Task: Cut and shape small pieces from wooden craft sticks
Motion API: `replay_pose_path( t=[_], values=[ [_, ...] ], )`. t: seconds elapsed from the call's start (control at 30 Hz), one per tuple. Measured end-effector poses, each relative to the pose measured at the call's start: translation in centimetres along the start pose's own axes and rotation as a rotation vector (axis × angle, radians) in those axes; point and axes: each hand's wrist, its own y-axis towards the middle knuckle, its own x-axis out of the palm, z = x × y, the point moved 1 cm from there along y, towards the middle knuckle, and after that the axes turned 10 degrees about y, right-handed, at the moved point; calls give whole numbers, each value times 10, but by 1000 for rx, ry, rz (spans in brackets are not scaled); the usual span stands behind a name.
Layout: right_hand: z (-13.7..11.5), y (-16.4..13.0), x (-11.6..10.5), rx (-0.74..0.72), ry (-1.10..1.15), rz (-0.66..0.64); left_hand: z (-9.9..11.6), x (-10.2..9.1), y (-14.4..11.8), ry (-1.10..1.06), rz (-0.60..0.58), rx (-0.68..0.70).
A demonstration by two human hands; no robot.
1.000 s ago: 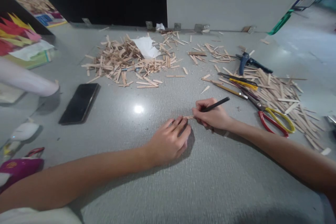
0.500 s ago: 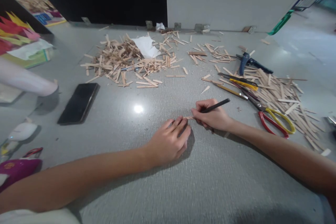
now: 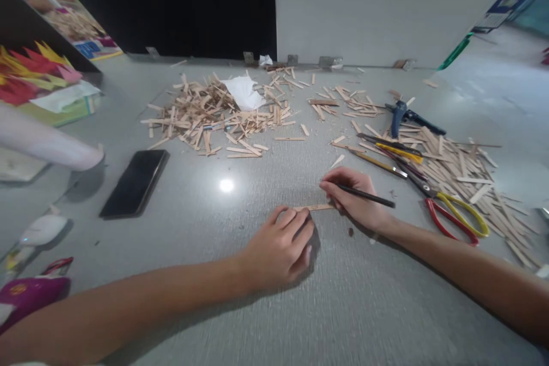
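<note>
A thin, flat wooden stick (image 3: 321,207) with small dark marks lies on the grey table, roughly level from left to right. The bent fingers of my left hand (image 3: 281,246) press its left part down and hide some of it. My right hand (image 3: 355,197) is closed round a slim black pencil or pen (image 3: 373,198). Its back end points right, while the tip is hidden by the fingers. That hand rests by the stick's right end, a little above it. A small dark speck (image 3: 350,232) lies below the right hand.
At right are scissors with red and yellow handles (image 3: 465,214), a yellow cutter (image 3: 401,151), blue-handled pliers (image 3: 398,117) and many sticks (image 3: 446,154). A stick pile (image 3: 193,114) with white tissue (image 3: 243,92) is behind. A phone (image 3: 135,184) and another person's arm (image 3: 55,140) are left.
My right hand has lifted away from the stick's marked part and shifted slightly right, the pencil or pen now tilting down to the right. More of the stick shows. The whole view has shifted slightly.
</note>
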Motion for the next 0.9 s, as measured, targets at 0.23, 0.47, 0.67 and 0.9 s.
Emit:
replay_pose_path(
  t=[0.23, 0.47, 0.67, 0.9],
  values=[
    [8, 5, -4, -30, -90, 84, -4, 0, 1, -129, -31, 71],
    [8, 6, -4, -60, -151, 11, -6, 3, -1, -109, -68, 51],
    [8, 6, -3, -126, -233, -19, -7, 6, -5, -60, -92, -60],
    [9, 8, -3, -144, -257, -4, -9, 11, -8, -44, -103, -115]
  ],
)
